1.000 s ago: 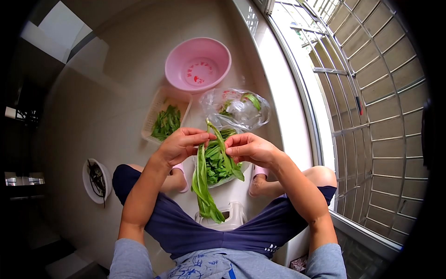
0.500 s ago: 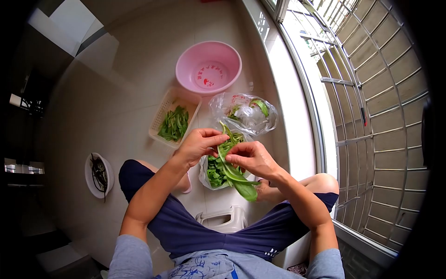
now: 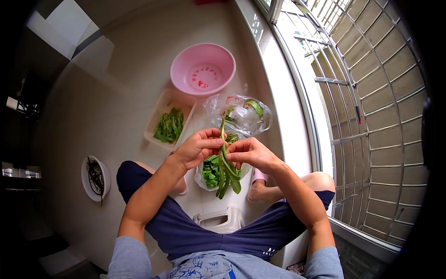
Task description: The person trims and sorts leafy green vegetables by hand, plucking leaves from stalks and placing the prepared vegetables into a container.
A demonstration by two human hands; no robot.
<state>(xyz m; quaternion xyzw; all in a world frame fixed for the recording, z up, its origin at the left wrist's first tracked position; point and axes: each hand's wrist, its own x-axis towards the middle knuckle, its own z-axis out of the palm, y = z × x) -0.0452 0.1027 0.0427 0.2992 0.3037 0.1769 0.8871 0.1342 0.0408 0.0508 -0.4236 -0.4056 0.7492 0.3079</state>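
I'm on the head view, and both forearms dominate: the left arm [image 3: 153, 197] slants up and inward from the lower left of the frame, the right arm [image 3: 302, 202] from the lower right, elbows wide. Up top in the centre sits the pink basin [image 3: 184, 67]; below it, left of centre, there's the pale basket [image 3: 154, 114] with cut greens [image 3: 169, 127] inside. Just right of those, I've got a clear plastic bag [image 3: 219, 106], and under the hands a pile of leaves [image 3: 210, 173].

Now the hands, meeting mid-frame: my left hand [image 3: 199, 148] points its fingers right, thumb and forefinger pinching; my right hand [image 3: 254, 153] points left, wrist bent inward, thumb and fingers pinched just lower. Between them is the leafy stalk [image 3: 223, 169], gripped by both along its upper part, its stem end poking out above, its leaves hanging below. Long axis runs nearly vertical in the frame: stem towards the top, leaf tips towards the bottom, some fanning lower right.
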